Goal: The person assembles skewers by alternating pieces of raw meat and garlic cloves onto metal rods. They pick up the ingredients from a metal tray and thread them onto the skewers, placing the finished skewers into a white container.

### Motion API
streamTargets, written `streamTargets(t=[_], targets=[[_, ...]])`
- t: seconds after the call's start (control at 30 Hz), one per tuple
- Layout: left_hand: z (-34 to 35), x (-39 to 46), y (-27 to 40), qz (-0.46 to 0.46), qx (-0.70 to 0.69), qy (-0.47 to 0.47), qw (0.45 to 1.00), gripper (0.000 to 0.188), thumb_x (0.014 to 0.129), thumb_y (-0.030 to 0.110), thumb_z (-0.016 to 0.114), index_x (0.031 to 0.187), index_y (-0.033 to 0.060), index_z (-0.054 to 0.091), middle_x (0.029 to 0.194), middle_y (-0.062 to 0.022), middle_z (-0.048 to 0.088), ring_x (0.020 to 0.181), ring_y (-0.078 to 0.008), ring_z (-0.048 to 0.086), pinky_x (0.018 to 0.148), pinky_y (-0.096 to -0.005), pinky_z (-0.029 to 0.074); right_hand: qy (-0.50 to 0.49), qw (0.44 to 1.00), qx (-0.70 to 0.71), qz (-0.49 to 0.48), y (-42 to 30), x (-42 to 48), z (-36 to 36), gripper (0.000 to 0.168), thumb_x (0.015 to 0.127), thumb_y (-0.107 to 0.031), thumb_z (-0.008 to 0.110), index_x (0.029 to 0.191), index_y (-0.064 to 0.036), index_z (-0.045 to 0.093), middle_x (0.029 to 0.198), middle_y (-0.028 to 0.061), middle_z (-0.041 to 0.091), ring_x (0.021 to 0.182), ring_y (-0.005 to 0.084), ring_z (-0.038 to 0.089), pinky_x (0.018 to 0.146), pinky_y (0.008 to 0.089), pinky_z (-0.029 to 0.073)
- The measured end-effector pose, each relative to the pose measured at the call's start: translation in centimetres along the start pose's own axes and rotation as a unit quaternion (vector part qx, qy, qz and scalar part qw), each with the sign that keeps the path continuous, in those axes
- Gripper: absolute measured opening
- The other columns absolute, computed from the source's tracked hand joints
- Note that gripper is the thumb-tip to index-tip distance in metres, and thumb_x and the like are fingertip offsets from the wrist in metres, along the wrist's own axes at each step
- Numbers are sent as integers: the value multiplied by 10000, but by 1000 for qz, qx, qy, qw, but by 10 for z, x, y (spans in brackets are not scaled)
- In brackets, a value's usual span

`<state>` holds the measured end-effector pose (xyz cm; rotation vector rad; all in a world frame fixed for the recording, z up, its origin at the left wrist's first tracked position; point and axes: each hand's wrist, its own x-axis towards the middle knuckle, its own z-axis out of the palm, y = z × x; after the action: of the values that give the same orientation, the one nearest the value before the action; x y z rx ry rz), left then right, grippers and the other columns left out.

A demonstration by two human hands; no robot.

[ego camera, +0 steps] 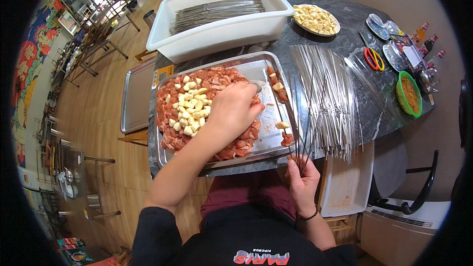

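My left hand (234, 103) reaches over raw meat pieces (236, 144) heaped in a metal tray (271, 116). Its fingers bend down at the meat's right side. Whether they pinch anything is hidden; a small grey, metallic-looking thing (257, 87) shows at the fingertips. Peeled garlic cloves (190, 107) lie on the meat. Below the tray's near right corner, my right hand (303, 177) grips a fan of thin metal skewers (300, 144) pointing away. One carries a garlic clove (282, 125) above a meat piece (286, 139). A loaded skewer (277, 84) lies along the tray's right side.
Bare skewers (327, 99) are piled right of the tray. Behind it stands a white tub (221, 31) holding more skewers. A plate of garlic cloves (316, 20), scissors (374, 59), a green basket (409, 94) and bottles (420, 34) sit on the dark table.
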<state>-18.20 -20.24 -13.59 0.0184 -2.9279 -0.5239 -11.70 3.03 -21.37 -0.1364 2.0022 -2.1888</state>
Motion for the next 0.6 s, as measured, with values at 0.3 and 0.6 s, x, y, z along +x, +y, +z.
streamTargets(t=[0.3,0.6], targets=[[13,11,-33,16,-46,-12,999,177,820,79,617,983,27,667,854,-183,677,821,-278,679,736,-388,530,-38,998,-19,37,3,-6,-11,119,951,-79,639,1010,21,665,770,-24,592,663,37,498,592,206,423],[-32,-67,-57,-70,-218,65,971,166,902,10,594,1052,-26,657,1000,-97,666,863,-156,636,739,-285,523,-117,990,-58,47,4,-8,-8,137,919,-42,654,1029,36,680,823,0,661,707,50,547,656,219,461]])
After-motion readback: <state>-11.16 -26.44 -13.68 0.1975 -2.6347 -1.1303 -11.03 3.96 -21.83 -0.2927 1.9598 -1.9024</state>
